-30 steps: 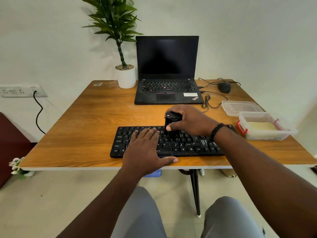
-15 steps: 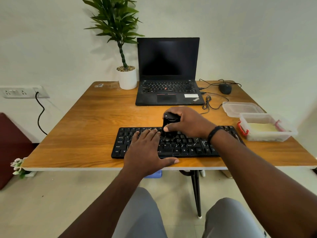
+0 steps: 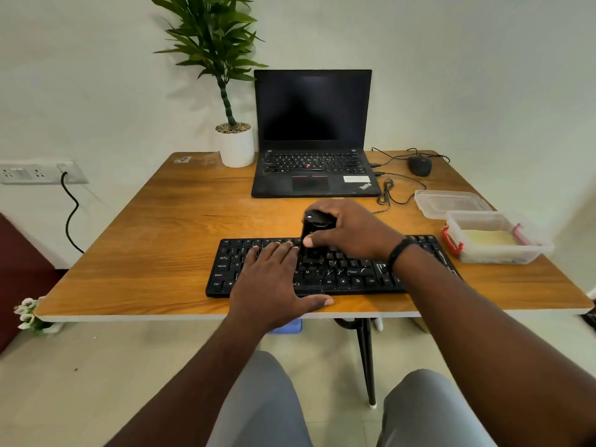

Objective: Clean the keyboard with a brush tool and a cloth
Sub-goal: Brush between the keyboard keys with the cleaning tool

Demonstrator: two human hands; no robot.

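We are seeing two clear plastic containers on the surface (image 3: 161,240) at right: one tub (image 3: 498,243) holding a pale yellow cloth (image 3: 488,237), one (image 3: 451,204) showing nothing inside | one keyboard (image 3: 335,269) lying near the front edge | left hand (image 3: 274,285) resting flat, fingers straight, on its keys | right hand (image 3: 351,232) gripping one black brush tool (image 3: 314,235) standing upright on the keys | one laptop (image 3: 312,137), one mouse (image 3: 420,165), one potted plant (image 3: 235,146) sitting behind.

Left hand (image 3: 274,282) lies flat, fingers straight; right hand (image 3: 351,230) curled, gripping.

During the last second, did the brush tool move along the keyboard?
Yes, slightly left. Judged against the keyboard, the brush tool in the right hand now stands nearer the resting left hand, and more keys show beyond the wrist.
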